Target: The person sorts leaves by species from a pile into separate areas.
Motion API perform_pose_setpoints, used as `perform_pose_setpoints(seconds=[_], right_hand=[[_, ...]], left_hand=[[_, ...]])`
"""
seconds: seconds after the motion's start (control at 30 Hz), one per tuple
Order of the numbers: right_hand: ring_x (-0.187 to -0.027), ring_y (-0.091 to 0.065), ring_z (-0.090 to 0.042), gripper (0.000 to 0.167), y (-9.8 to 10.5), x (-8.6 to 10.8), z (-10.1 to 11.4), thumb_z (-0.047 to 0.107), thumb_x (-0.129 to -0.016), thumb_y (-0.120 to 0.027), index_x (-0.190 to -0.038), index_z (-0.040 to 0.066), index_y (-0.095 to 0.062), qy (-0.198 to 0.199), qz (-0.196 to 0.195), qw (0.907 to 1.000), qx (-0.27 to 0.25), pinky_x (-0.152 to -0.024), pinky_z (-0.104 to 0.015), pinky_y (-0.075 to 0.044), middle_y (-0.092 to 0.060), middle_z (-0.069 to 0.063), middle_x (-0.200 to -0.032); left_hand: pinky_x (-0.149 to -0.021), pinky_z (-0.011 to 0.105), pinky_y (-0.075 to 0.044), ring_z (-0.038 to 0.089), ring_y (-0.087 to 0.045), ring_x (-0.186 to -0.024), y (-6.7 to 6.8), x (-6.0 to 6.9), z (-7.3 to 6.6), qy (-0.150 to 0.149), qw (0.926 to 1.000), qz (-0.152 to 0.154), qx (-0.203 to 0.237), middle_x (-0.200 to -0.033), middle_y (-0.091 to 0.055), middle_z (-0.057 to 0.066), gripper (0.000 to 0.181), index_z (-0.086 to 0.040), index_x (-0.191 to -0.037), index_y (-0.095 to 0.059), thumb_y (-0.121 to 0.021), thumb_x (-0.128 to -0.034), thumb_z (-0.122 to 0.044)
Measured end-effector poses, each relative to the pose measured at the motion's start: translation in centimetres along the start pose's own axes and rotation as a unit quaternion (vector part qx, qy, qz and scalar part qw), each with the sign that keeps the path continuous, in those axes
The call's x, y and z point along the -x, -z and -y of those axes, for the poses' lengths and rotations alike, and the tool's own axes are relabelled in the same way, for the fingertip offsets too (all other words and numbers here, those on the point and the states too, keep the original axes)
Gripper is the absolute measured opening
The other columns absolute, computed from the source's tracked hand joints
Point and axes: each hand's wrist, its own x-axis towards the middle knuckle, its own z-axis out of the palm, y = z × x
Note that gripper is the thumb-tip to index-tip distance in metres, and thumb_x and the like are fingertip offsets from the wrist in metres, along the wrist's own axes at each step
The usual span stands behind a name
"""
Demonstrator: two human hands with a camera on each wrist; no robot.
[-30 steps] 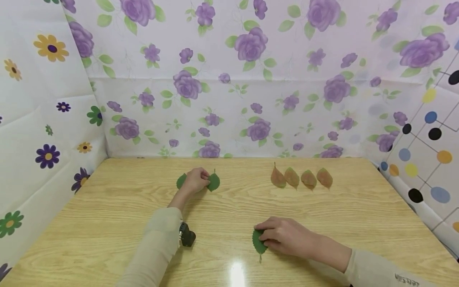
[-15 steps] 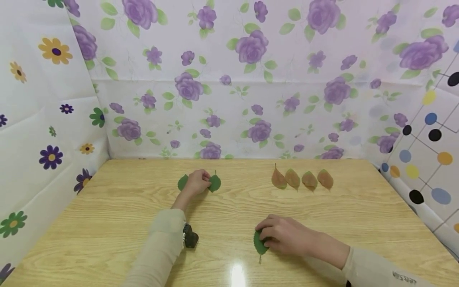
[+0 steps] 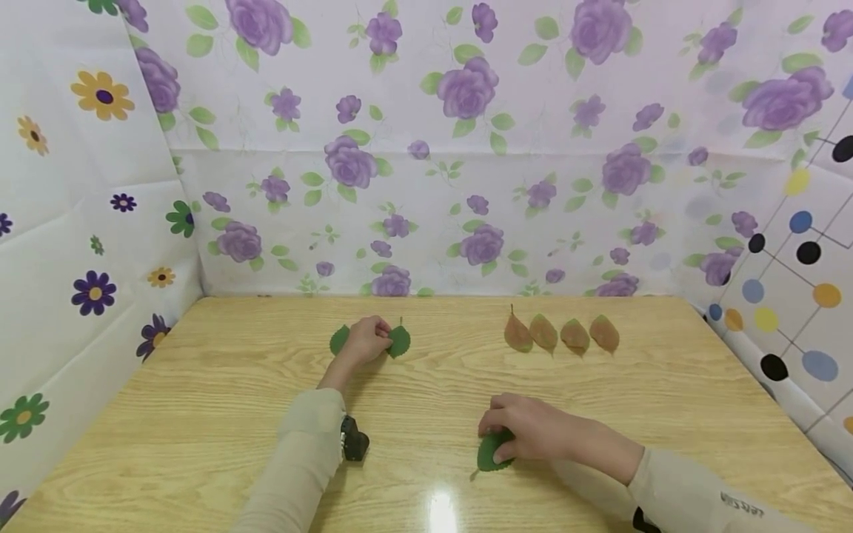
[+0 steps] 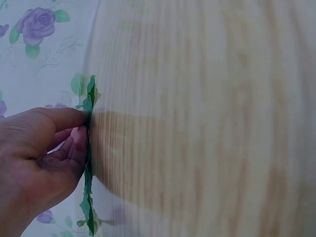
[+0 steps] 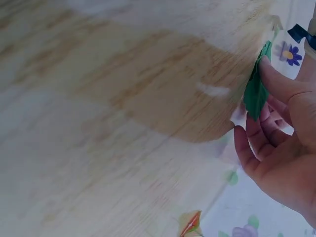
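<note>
At the back left of the table, my left hand rests low over flat green leaves. One green leaf shows at its fingertips and another green leaf beside its wrist side. In the left wrist view, thumb and fingers touch a leaf edge seen side-on against the wood, without closing round it. Nearer the front, my right hand pinches a single green leaf, its stem pointing toward the front left. The right wrist view shows the thumb on that leaf, the other fingers behind it.
Several reddish-brown leaves lie in a row at the back right of the wooden table. A purple-flowered cloth stands behind the table. Patterned cloths hang at the left and right sides.
My right hand has tilted the green leaf, turning it so its stem swings left, and the thumb now shows on it. The left hand stays where it was.
</note>
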Motion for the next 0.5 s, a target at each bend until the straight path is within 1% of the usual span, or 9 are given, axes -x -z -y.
perform_pose_setpoints(seconds=[0.17, 0.33, 0.43, 0.5], right_hand=[[-0.077, -0.049, 0.001, 0.021, 0.10, -0.13, 0.03, 0.019, -0.079, -0.079, -0.095, 0.012, -0.068, -0.003, 0.001, 0.9996, -0.026, -0.070, -0.016, -0.048, -0.050, 0.012, -0.090], [-0.075, -0.051, 0.003, 0.016, 0.25, -0.46, -0.08, 0.014, -0.078, -0.079, -0.087, 0.013, -0.066, -0.010, 0.012, 0.9983, -0.056, -0.068, -0.016, -0.049, -0.056, 0.014, -0.087], [-0.069, -0.050, 0.004, 0.010, 0.39, -0.62, -0.40, 0.013, -0.082, -0.076, -0.083, 0.013, -0.066, -0.009, 0.014, 0.9969, -0.076, -0.064, -0.016, -0.048, -0.057, 0.016, -0.081], [-0.065, -0.048, 0.004, 0.007, 0.52, -0.73, -0.69, 0.013, -0.086, -0.073, -0.081, 0.012, -0.067, -0.002, 0.008, 0.9961, -0.088, -0.060, -0.016, -0.047, -0.057, 0.016, -0.077]], left_hand=[[-0.085, 0.037, -0.049, 0.029, -0.056, -0.097, 0.09, 0.06, -0.16, 0.001, 1.0000, 0.004, -0.001, -0.099, -0.059, 0.016, 0.019, 0.009, -0.108, -0.058, -0.060, -0.0899, 0.004], [-0.086, 0.037, -0.049, 0.029, -0.057, -0.098, 0.03, -0.06, -0.01, 0.001, 1.0000, 0.001, -0.008, -0.099, -0.060, 0.016, 0.019, 0.008, -0.108, -0.059, -0.061, -0.0901, 0.003], [-0.085, 0.037, -0.049, 0.029, -0.057, -0.096, -0.05, -0.05, 0.07, -0.004, 0.9999, 0.001, -0.011, -0.099, -0.060, 0.015, 0.018, 0.008, -0.108, -0.059, -0.061, -0.0901, 0.003], [-0.085, 0.037, -0.049, 0.029, -0.057, -0.096, -0.05, 0.06, 0.00, -0.007, 0.9998, 0.002, -0.016, -0.098, -0.060, 0.015, 0.018, 0.008, -0.107, -0.059, -0.061, -0.0901, 0.003]])
